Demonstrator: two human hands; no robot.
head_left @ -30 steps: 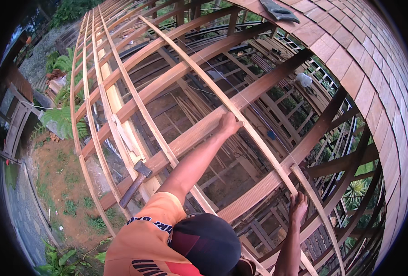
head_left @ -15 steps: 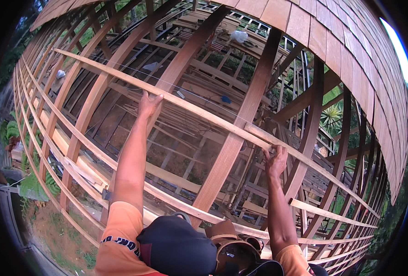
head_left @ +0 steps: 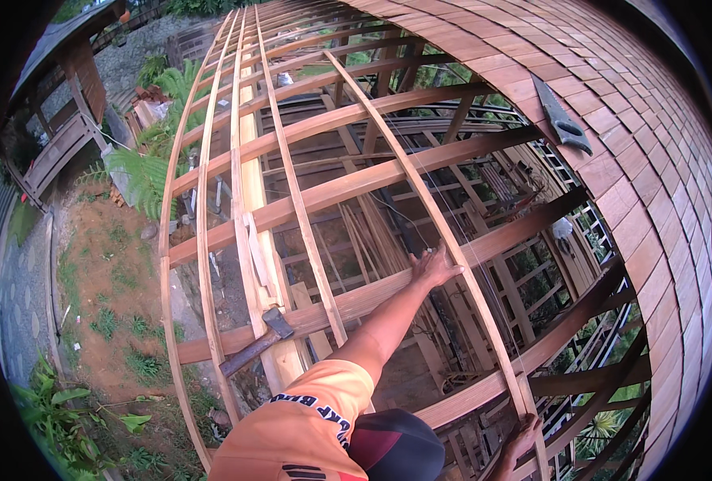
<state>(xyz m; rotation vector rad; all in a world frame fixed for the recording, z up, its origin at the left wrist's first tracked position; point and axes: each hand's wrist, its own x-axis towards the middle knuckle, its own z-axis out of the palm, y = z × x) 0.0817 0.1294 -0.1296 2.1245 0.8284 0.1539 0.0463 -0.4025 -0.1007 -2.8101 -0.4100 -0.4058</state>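
A long, thin wooden batten (head_left: 414,181) runs across the dark brown rafters (head_left: 344,192) of an open roof frame. My left hand (head_left: 434,268) is at the batten's middle, thumb against it and the other fingers beside it, partly bent. Lower right, my right hand (head_left: 521,437) is wrapped round the batten near a second strip (head_left: 524,394), where two pieces overlap; the fingertips are partly hidden. A taut string (head_left: 470,240) runs close alongside the batten. Below my left arm, a hammer (head_left: 252,349) lies across the lower battens.
A handsaw (head_left: 563,124) lies on the wooden shingles (head_left: 612,172) at right. Other battens (head_left: 204,192) cross the rafters at left, above bare ground (head_left: 103,321) with plants. Stacked timber (head_left: 564,256) is visible below through the frame gaps.
The view has swung left and tilted, bringing the hammer, the handsaw and the ground into clear sight. Both hands are still at the batten.
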